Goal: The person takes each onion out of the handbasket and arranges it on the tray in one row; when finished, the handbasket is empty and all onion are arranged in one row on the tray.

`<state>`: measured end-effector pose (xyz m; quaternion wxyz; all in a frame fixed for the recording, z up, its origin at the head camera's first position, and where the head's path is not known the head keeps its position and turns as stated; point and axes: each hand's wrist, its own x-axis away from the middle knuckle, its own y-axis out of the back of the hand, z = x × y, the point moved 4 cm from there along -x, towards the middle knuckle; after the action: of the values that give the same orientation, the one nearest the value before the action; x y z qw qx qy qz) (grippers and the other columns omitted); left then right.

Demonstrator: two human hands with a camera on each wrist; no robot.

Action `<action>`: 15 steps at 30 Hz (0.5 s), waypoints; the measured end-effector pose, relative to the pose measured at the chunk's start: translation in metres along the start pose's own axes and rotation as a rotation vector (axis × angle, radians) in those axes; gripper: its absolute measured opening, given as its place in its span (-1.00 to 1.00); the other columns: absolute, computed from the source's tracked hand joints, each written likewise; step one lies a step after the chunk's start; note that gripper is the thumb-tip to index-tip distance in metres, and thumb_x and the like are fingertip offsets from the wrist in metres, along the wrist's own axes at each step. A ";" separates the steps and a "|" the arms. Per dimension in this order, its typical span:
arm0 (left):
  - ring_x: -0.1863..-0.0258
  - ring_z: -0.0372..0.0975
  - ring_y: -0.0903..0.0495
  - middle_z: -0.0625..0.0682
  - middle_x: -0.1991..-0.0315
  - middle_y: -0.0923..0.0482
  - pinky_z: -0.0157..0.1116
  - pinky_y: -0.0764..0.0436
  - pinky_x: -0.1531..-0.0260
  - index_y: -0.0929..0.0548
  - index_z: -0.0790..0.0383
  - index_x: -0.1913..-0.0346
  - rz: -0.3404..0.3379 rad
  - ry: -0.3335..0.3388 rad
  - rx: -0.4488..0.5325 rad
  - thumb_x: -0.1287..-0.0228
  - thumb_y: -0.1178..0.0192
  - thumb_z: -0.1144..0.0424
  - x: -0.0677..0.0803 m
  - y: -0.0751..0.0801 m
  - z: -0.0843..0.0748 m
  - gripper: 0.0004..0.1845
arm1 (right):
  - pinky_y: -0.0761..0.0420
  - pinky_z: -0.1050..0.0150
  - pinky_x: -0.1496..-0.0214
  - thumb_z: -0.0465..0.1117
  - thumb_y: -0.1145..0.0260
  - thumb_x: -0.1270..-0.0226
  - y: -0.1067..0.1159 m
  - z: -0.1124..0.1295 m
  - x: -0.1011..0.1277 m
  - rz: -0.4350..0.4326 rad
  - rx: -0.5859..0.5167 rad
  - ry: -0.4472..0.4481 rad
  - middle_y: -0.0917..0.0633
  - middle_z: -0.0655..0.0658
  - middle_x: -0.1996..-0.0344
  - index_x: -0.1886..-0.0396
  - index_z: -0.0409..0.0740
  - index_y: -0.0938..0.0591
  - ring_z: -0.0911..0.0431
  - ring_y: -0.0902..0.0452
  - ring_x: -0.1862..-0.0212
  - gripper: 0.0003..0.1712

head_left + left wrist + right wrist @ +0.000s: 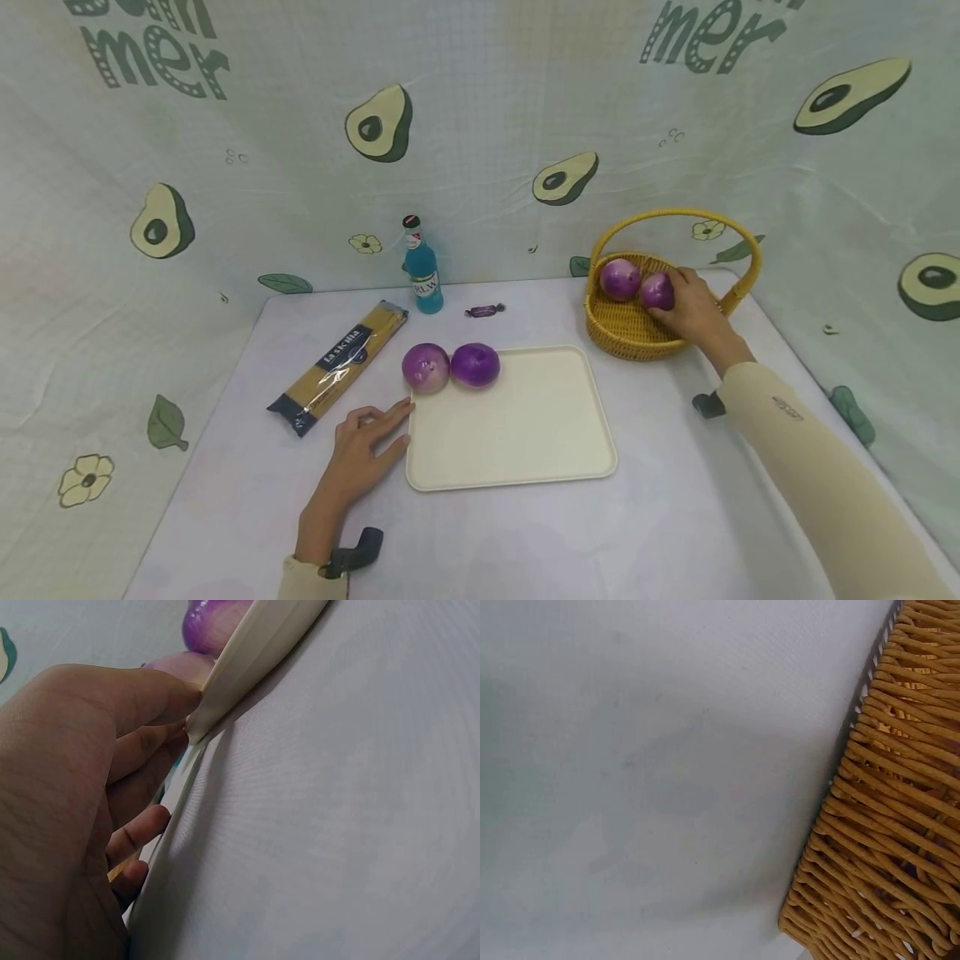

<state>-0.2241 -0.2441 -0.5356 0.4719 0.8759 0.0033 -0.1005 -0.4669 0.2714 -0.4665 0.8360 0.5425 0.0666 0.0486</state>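
Observation:
In the head view my right hand (692, 310) reaches into a yellow wicker basket (633, 348) and grips a red onion (657, 292). A second red onion (620, 279) lies beside it in the basket. My left hand (363, 454) rests on the table at the left edge of a cream tray (517, 433), thumb and index fingertips against its rim. Two more red onions, one paler (426, 368) and one darker (476, 365), sit side by side at the tray's far left corner. The left wrist view shows the fingers (157, 701) at the tray rim; the right wrist view shows only basket weave (885, 802) and tablecloth.
Left of the tray lies a pack of spaghetti (341, 367), slanting. A blue bottle (424, 271) stands at the back, with a small purple wrapped candy (485, 310) to its right. The basket's tall handle (675, 213) arches over it. Printed cloth hangs behind the table.

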 end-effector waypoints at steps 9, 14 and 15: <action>-0.18 -0.11 -0.28 -0.18 -0.41 -0.39 0.03 -0.13 -0.16 -0.47 -0.20 -0.42 0.018 0.019 -0.022 -0.39 -0.22 -0.02 0.001 -0.001 0.001 -0.46 | -0.16 -0.36 -0.34 -0.22 -0.40 -0.33 0.008 0.005 0.008 -0.009 -0.008 0.026 -0.10 -0.57 -0.41 -0.49 -0.53 -0.06 -0.47 -0.05 -0.39 -0.04; -0.19 -0.12 -0.28 -0.19 -0.42 -0.38 0.03 -0.13 -0.17 -0.47 -0.20 -0.42 0.020 0.013 -0.016 -0.40 -0.21 -0.03 0.002 -0.001 0.001 -0.46 | -0.17 -0.35 -0.34 -0.23 -0.42 -0.31 0.013 0.011 0.016 -0.032 -0.006 0.052 -0.13 -0.57 -0.40 -0.48 -0.53 -0.10 -0.47 -0.08 -0.38 -0.05; -0.18 -0.12 -0.28 -0.19 -0.41 -0.39 0.03 -0.14 -0.16 -0.47 -0.20 -0.42 0.016 0.010 -0.016 -0.40 -0.21 -0.03 0.002 -0.001 0.001 -0.46 | -0.18 -0.35 -0.34 -0.23 -0.43 -0.30 0.014 0.013 0.017 -0.037 -0.005 0.061 -0.14 -0.57 -0.39 -0.47 -0.53 -0.11 -0.47 -0.08 -0.38 -0.05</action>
<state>-0.2225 -0.2446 -0.5370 0.4795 0.8727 -0.0005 -0.0921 -0.4479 0.2680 -0.4494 0.8358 0.5372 0.1018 0.0497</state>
